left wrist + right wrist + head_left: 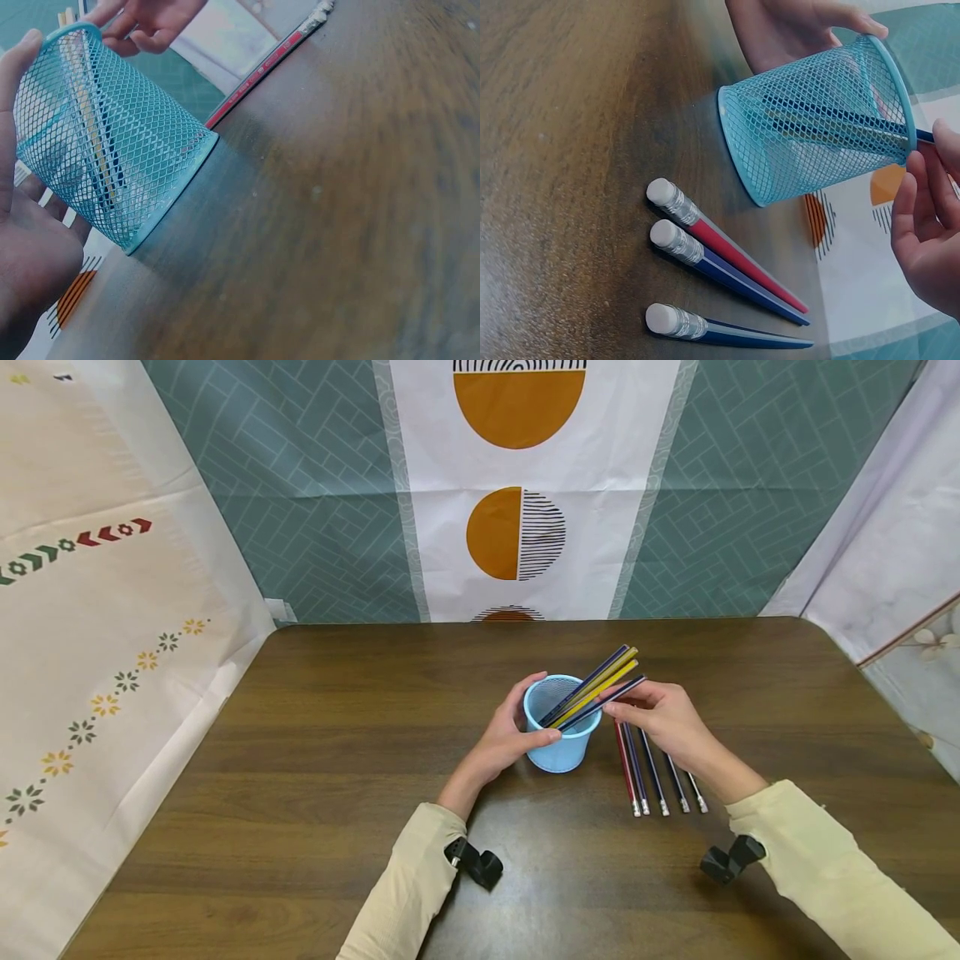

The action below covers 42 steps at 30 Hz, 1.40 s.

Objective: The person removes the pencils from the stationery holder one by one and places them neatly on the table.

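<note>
Nearest: two cream long sleeves, the left sleeve [408,881] and the right sleeve [825,868], each with a small black wrist camera; the left camera [474,862] and right camera [733,858] sit over the brown wood-grain counter [337,760].

Next, right of centre: five slim pencils in a loose row [653,772], white eraser ends toward the near side, far ends under the right hand. Leftmost is a red pencil [626,768]; the others look dark.

Beyond, near mid-counter: light-blue round mesh cup [558,753], upright, just left of the row. Left hand [510,727] grasps it from the left, thumb at the near rim, fingers around the far side. Right hand [663,718], at the cup's right rim, pinches a dark blue pencil [588,712] whose lower end is inside. Yellow pencils [596,692] and another dark pencil [585,685] lean right in the cup.

Farthest: teal brick-patterned cloth [322,485], its white central panel printed with mustard half-discs.
</note>
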### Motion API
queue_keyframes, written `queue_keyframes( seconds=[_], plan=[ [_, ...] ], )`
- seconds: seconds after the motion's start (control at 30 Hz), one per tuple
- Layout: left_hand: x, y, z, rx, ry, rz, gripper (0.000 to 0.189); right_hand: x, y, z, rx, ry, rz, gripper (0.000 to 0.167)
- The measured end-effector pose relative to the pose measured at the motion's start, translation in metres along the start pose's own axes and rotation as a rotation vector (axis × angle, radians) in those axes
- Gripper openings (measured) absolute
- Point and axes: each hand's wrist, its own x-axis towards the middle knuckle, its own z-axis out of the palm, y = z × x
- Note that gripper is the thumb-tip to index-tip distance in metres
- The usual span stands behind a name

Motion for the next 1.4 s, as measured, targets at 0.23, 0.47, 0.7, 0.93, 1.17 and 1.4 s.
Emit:
queue_keyframes(
  seconds=[0.23, 0.47, 0.7, 0.93, 1.17, 1.4],
  plan=[
    [0.000, 0.001, 0.002, -0.018, 0.002, 0.002, 0.080, -0.004, -0.003, 0.001, -0.030, 0.052, -0.034, 0.021],
    [0.000, 0.001, 0.001, -0.022, -0.002, 0.002, 0.082, -0.008, -0.011, 0.001, -0.032, 0.076, -0.048, 0.018],
    [0.001, -0.002, 0.000, -0.038, -0.001, 0.011, 0.092, -0.012, -0.015, -0.002, -0.060, 0.100, -0.066, 0.017],
    [0.000, 0.000, 0.001, -0.023, 0.001, 0.002, 0.087, -0.016, -0.021, -0.006, -0.030, 0.092, -0.076, 0.019],
    [0.000, 0.000, 0.001, -0.016, 0.005, 0.002, 0.087, -0.017, -0.028, -0.008, -0.008, 0.103, -0.100, 0.019],
    [0.000, -0.002, 0.001, -0.010, 0.006, 0.000, 0.105, -0.021, -0.032, -0.008, -0.044, 0.122, -0.117, 0.018]
  ],
)
